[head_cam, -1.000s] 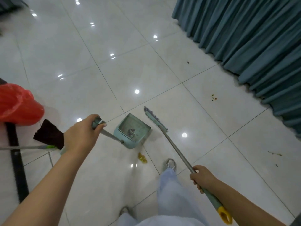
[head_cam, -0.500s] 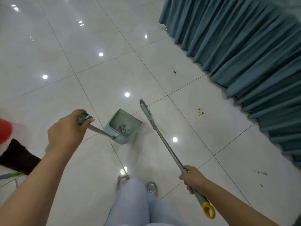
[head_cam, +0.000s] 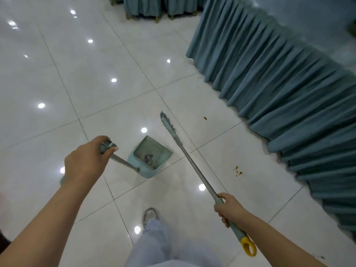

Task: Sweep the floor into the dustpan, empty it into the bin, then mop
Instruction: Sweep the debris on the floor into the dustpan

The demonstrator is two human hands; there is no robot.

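My left hand (head_cam: 86, 162) grips the top of the metal handle of a teal dustpan (head_cam: 150, 157), which hangs just above the white tiled floor with grey dust and bits inside. My right hand (head_cam: 229, 209) holds the teal grip of a long broom (head_cam: 192, 162). The broom's narrow grey head (head_cam: 167, 122) points away from me, to the right of the dustpan. Orange-brown crumbs (head_cam: 237, 170) lie on the tile right of the broom. A smaller orange speck (head_cam: 205, 118) sits farther off near the cloth.
A pleated teal table skirt (head_cam: 279, 93) runs along the right side down to the floor. Teal-covered chairs (head_cam: 154, 6) stand at the far top. My shoe (head_cam: 149, 215) and pale trouser leg (head_cam: 159, 245) are at the bottom middle. Glossy tiles (head_cam: 67, 74) stretch to the left.
I have walked forward and turned right. The red bag, the black mop and the yellow scrap have left the view. The dustpan and broom stay in my hands, now nearer the crumbs.
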